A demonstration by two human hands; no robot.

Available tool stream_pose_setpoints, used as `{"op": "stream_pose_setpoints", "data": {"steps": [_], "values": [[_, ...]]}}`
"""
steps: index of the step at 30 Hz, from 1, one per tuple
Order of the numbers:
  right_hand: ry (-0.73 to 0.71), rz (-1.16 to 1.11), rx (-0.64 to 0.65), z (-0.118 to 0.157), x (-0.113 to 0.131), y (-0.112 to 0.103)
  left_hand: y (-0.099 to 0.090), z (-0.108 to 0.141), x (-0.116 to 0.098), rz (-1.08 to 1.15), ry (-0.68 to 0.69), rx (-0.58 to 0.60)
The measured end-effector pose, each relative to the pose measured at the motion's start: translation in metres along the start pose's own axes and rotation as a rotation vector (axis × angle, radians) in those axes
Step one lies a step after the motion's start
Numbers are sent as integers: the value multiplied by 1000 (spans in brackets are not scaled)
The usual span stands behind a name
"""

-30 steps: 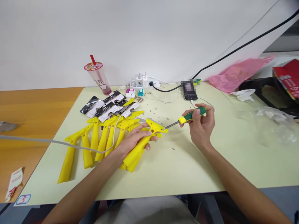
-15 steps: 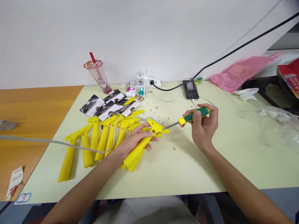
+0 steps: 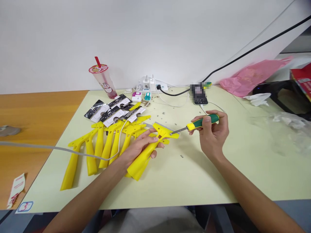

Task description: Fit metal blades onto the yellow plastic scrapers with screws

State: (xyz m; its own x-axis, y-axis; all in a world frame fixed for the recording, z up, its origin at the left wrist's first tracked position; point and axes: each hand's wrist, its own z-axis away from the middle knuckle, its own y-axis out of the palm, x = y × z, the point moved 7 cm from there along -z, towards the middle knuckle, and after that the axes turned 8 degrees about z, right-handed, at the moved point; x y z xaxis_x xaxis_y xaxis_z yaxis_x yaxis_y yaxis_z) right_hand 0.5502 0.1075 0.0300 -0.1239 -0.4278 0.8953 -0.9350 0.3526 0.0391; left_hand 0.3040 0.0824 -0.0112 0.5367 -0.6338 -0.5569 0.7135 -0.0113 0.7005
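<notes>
My left hand [image 3: 142,144] is closed round the neck of a yellow plastic scraper [image 3: 143,158], whose head points up and to the right. A thin metal blade edge shows along the head. In my right hand [image 3: 213,136] is a screwdriver [image 3: 204,122] with a green and yellow handle. Its tip meets the scraper head at a small screw near the right end. Several more yellow scrapers [image 3: 69,171] lie side by side to the left, some partly hidden behind my left hand. Small loose screws [image 3: 181,156] are scattered on the table [image 3: 194,184].
Black-and-white cards [image 3: 113,116] lie behind the scrapers. A tall drink cup [image 3: 104,81] stands by the wall, near a power strip [image 3: 148,85] and a phone [image 3: 199,94]. A grey cable [image 3: 55,148] crosses the left side. Pink plastic bag [image 3: 252,76] and clear plastic [image 3: 291,129] lie right.
The view has shifted slightly. Both hands keep their hold, and the screwdriver tip stays at the scraper head, with the blade edge now showing a little more at the right.
</notes>
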Motion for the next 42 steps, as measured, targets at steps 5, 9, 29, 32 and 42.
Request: {"op": "stream_pose_setpoints", "data": {"steps": [5, 9, 29, 32, 42], "values": [[57, -20, -20, 1, -1, 0, 2, 2, -3, 27, 17, -14], [124, -56, 2, 1, -5, 3, 1, 1, -5, 43, 56, 5], [-341, 130, -17, 8, 35, -1, 4, 0, -7, -92, 130, 43], [-419, 188, -49, 10, 37, -4, 3, 1, -7, -133, 135, 59], [-450, 274, 304, 16, 46, 19, 0, -4, -7, -233, 223, 20]]}}
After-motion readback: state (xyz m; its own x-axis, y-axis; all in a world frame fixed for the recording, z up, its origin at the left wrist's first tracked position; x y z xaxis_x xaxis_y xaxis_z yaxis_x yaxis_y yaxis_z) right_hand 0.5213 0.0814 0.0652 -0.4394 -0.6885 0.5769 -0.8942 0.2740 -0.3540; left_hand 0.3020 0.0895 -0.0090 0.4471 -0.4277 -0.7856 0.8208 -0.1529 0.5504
